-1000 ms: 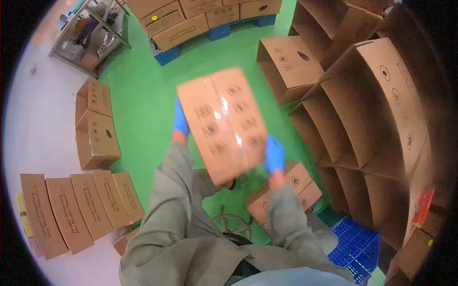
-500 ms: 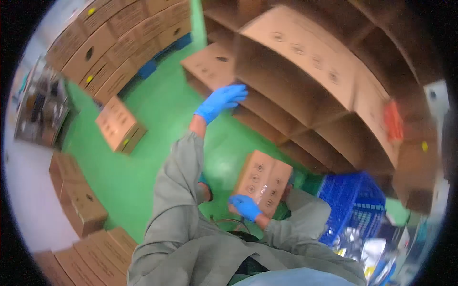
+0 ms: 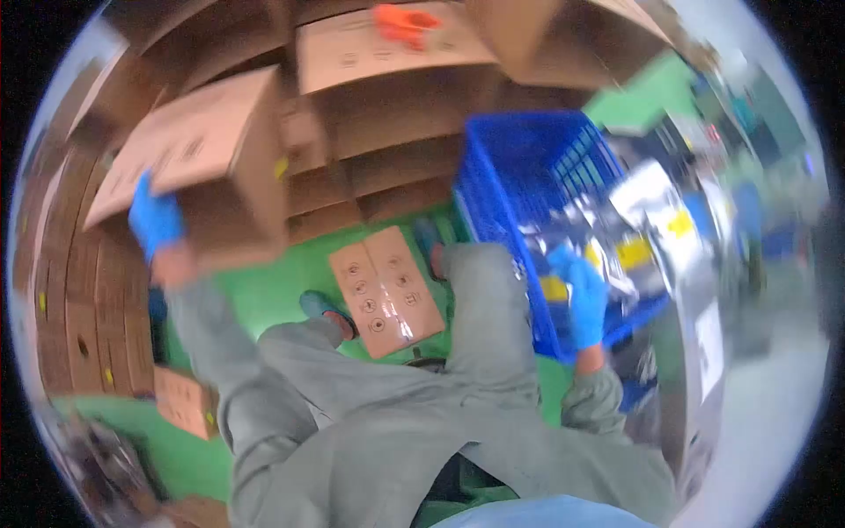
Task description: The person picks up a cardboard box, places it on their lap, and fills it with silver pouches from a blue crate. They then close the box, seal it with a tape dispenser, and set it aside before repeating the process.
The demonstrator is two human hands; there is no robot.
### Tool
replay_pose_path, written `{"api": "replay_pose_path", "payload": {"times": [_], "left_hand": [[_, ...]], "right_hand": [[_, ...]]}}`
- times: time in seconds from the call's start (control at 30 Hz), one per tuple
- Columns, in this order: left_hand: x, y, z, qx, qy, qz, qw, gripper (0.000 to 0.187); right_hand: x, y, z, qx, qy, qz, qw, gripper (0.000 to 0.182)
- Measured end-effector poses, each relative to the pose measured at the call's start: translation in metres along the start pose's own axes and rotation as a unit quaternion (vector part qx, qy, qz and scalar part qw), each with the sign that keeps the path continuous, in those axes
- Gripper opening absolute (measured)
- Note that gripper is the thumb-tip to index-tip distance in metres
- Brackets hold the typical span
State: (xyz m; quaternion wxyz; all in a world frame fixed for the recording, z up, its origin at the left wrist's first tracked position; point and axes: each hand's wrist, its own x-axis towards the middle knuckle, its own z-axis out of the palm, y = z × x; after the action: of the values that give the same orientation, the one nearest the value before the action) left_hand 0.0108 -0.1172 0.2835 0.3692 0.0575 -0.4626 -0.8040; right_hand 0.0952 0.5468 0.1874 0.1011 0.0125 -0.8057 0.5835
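My left hand point(image 3: 157, 218), in a blue glove, grips the lower edge of a cardboard box point(image 3: 189, 145), thumb up against its printed side. The box's open mouth faces me. Over a blue plastic crate point(image 3: 497, 207) on the right is my gloved right hand point(image 3: 584, 304), fingers partly spread above silver pouches point(image 3: 607, 255) with yellow labels. Blur hides whether its fingertips touch a pouch. A closed, taped carton point(image 3: 387, 295) lies on the green floor between my feet.
Open cardboard boxes point(image 3: 409, 132) are stacked ahead, an orange-red item point(image 3: 407, 25) on top. Closed cartons point(image 3: 84, 343) stand stacked at left, near a single carton point(image 3: 183, 400) on the floor. A blurred pale surface point(image 3: 757, 378) runs along the right.
My view has swung right. My left hand now grips an open box, nearer to me. My right hand has left the taped carton and moved over the crate.
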Motion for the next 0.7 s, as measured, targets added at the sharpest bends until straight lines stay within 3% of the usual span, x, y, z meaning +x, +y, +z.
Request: {"api": "replay_pose_path", "payload": {"times": [0.07, 0.13, 0.17, 0.2, 0.23, 0.3, 0.33, 0.37, 0.4, 0.43, 0.5, 0.53, 0.57, 0.63, 0.67, 0.7], "left_hand": [[-0.104, 0.050, 0.039, 0.174, 0.077, 0.001, 0.982, 0.045], [-0.187, 0.078, 0.035, 0.345, 0.088, -0.004, 0.935, 0.050], [-0.214, 0.080, 0.032, 0.384, 0.093, 0.034, 0.918, 0.050], [-0.241, 0.086, 0.018, 0.448, 0.118, 0.003, 0.886, 0.050], [-0.261, 0.092, 0.006, 0.510, 0.076, -0.021, 0.856, 0.050], [-0.298, 0.099, 0.008, 0.609, 0.006, -0.039, 0.792, 0.041], [-0.307, 0.099, 0.022, 0.610, 0.001, -0.043, 0.791, 0.041], [-0.314, 0.101, 0.037, 0.653, -0.101, -0.070, 0.747, 0.036], [-0.319, 0.102, 0.049, 0.685, -0.199, -0.094, 0.694, 0.031], [-0.322, 0.092, 0.057, 0.686, -0.198, -0.093, 0.694, 0.031], [-0.322, 0.055, 0.071, 0.727, -0.333, -0.003, 0.600, 0.027], [-0.322, 0.032, 0.071, 0.730, -0.357, -0.016, 0.583, 0.027], [-0.323, 0.007, 0.068, 0.732, -0.380, -0.030, 0.565, 0.028], [-0.329, -0.045, 0.053, 0.743, -0.418, -0.052, 0.520, 0.027], [-0.335, -0.070, 0.048, 0.729, -0.439, -0.059, 0.522, 0.027], [-0.344, -0.093, 0.042, 0.715, -0.458, -0.068, 0.523, 0.026]], "right_hand": [[-0.014, 0.023, -0.064, -0.006, 0.136, 0.004, 0.991, 0.033], [-0.023, 0.046, -0.105, 0.015, 0.230, 0.028, 0.973, 0.035], [-0.024, 0.052, -0.119, -0.017, 0.325, 0.034, 0.945, 0.038], [-0.021, 0.059, -0.135, -0.051, 0.412, 0.034, 0.909, 0.041], [-0.014, 0.072, -0.153, -0.053, 0.423, 0.037, 0.904, 0.041], [0.004, 0.094, -0.194, -0.267, 0.524, 0.011, 0.809, 0.057], [0.018, 0.103, -0.225, -0.258, 0.522, 0.054, 0.811, 0.062], [0.032, 0.111, -0.254, -0.249, 0.516, 0.098, 0.814, 0.067], [0.046, 0.105, -0.272, -0.092, 0.463, 0.137, 0.871, 0.067], [0.060, 0.097, -0.288, 0.071, 0.397, 0.167, 0.900, 0.066], [0.087, 0.146, -0.321, 0.034, 0.344, 0.149, 0.926, 0.063], [0.099, 0.160, -0.328, -0.006, 0.289, 0.130, 0.948, 0.060], [0.101, 0.139, -0.317, -0.006, 0.283, 0.125, 0.951, 0.060], [0.092, 0.068, -0.271, -0.022, 0.306, 0.221, 0.926, 0.055], [0.098, 0.086, -0.266, 0.053, 0.270, 0.030, 0.961, 0.049], [0.096, 0.064, -0.250, 0.051, 0.254, 0.029, 0.965, 0.049]]}}
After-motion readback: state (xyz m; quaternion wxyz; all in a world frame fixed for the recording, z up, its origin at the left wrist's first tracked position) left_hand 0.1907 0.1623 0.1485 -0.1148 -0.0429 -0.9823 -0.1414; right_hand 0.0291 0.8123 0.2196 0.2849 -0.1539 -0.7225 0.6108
